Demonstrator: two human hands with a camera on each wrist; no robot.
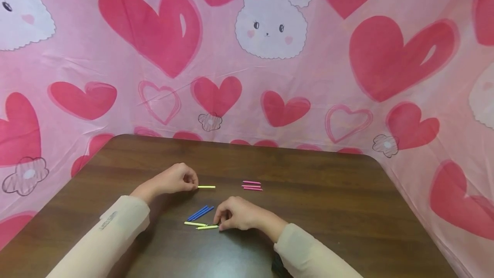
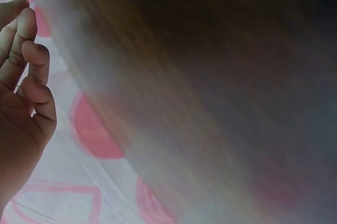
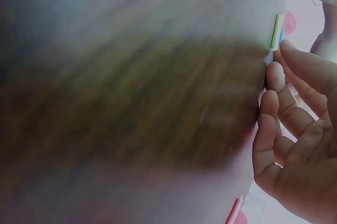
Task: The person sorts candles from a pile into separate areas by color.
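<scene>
My left hand [image 1: 175, 179] pinches one end of a thin yellow candle [image 1: 206, 187] low over the table; its pale tip also shows above the thumb in the left wrist view. Nearer to me, my right hand [image 1: 243, 214] holds the right end of another yellow candle [image 1: 207, 227] between thumb and fingertips. A further yellow candle [image 1: 194, 224] lies against that one, to its left. Just behind them, blue candles [image 1: 200, 213] lie slantwise, side by side. Three pink candles [image 1: 252, 185] form a roughly parallel group, right of the left hand's candle.
The dark wooden table [image 1: 332, 200] has rounded far corners. A pink cloth [image 1: 224, 63] with hearts and rabbit faces hangs behind and beside it. A small black object [image 1: 278, 266] shows by the right sleeve at the near side.
</scene>
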